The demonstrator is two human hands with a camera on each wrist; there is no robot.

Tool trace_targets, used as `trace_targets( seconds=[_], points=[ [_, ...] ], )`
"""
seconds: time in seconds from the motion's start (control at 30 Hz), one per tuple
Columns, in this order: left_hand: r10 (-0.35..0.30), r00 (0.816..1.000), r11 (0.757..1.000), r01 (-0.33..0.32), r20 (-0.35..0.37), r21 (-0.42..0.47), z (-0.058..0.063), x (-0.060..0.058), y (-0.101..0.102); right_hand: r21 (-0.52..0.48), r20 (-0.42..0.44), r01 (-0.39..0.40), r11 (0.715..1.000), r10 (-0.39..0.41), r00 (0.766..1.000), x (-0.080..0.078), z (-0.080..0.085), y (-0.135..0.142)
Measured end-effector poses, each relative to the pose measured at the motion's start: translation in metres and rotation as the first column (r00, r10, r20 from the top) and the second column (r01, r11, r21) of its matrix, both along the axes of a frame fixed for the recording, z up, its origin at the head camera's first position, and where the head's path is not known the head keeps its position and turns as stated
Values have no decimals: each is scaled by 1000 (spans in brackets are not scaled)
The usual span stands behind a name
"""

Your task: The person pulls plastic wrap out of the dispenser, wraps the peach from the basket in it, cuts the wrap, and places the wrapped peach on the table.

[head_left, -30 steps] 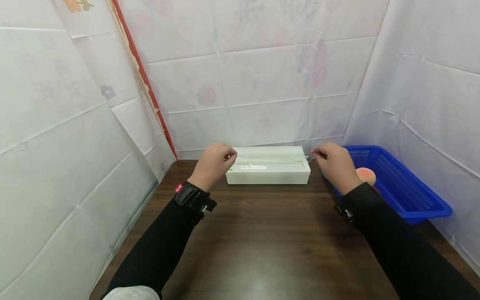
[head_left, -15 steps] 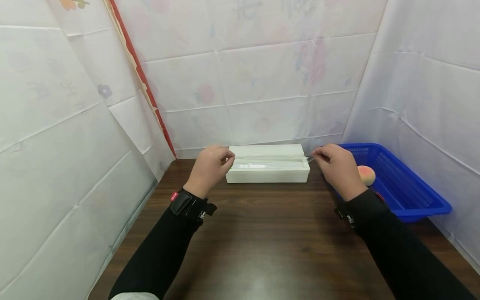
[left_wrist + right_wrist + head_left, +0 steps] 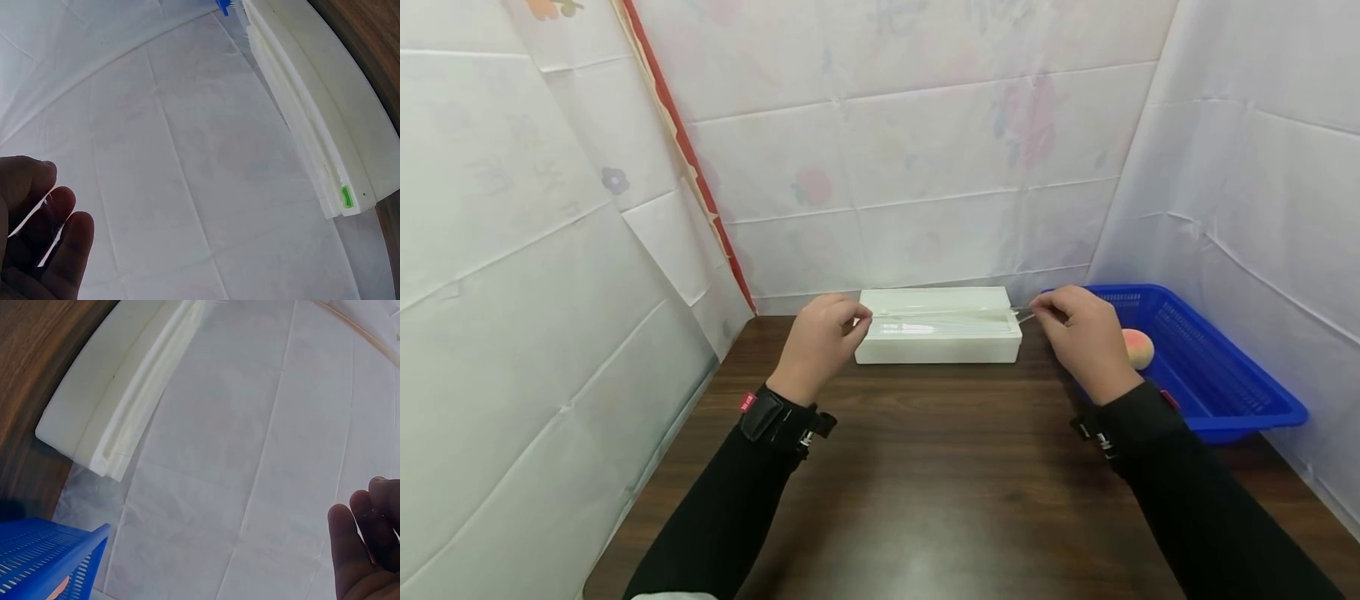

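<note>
A long white cling film dispenser box (image 3: 936,353) stands at the back of the table. Clear cling film (image 3: 1024,314) stretches above it from hand to hand, faint and hard to make out. At the box's left end, my left hand (image 3: 822,343) pinches one corner of the film between thumb and fingers. Past the right end, my right hand (image 3: 1084,340) pinches the other corner, with the film bunched near its fingertips. The left wrist view shows a green slider (image 3: 347,197) on the dispenser's end. Both hands are apart from the box.
To the right stands a blue plastic basket (image 3: 1213,367) with a peach (image 3: 1138,348) in it, close beside my right wrist. White sheeting (image 3: 925,167) encloses the brown wooden table (image 3: 910,475) at the back and both sides.
My right hand has shifted slightly to the right, away from the box's end. The left hand stays nearly in place, its wrist a little lower. Both keep their pinch on the film.
</note>
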State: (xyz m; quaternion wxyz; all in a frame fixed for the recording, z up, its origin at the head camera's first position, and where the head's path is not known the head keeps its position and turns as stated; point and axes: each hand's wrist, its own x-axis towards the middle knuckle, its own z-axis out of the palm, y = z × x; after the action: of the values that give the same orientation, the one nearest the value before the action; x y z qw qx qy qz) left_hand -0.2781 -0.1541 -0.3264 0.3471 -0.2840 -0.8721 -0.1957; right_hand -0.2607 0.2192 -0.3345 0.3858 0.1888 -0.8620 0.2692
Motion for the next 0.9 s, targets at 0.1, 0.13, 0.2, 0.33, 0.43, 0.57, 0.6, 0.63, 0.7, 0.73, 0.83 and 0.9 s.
trace_targets(
  seconds=[0.1,0.13,0.2,0.33,0.43,0.57,0.6,0.63,0.7,0.73,0.83,0.9],
  points=[
    [1,1000,1000,-1,-14,9,1,2,0,-7,3,2,1000,-2,1000,0,1,0],
    [1,1000,1000,-1,-18,10,2,3,0,-11,3,2,1000,-2,1000,0,2,0],
    [0,1000,1000,0,-23,12,2,5,1,-16,2,4,1000,-4,1000,1,2,0],
    [0,1000,1000,1,-31,18,3,8,1,-25,-9,5,1000,-6,1000,3,4,-1],
    [-2,999,1000,3,-43,21,5,11,1,-26,-23,8,1000,-9,1000,3,7,-1],
    [-8,998,1000,9,-60,23,8,14,2,-31,-39,14,999,-15,999,4,7,-1],
    [-9,998,1000,11,-64,24,9,14,2,-32,-41,15,999,-17,999,5,7,-1],
    [-10,998,1000,12,-68,25,9,15,2,-33,-42,15,999,-17,999,5,7,-1],
    [-11,997,1000,13,-76,26,10,16,2,-36,-41,15,999,-16,999,6,6,0],
    [-11,997,1000,13,-81,25,10,17,2,-39,-39,14,999,-15,999,7,6,0],
    [-12,996,1000,14,-94,25,11,20,2,-46,-36,10,999,-12,999,8,7,1],
    [-15,995,1000,18,-101,25,12,22,3,-50,-34,10,999,-12,999,9,8,1]
  ],
)
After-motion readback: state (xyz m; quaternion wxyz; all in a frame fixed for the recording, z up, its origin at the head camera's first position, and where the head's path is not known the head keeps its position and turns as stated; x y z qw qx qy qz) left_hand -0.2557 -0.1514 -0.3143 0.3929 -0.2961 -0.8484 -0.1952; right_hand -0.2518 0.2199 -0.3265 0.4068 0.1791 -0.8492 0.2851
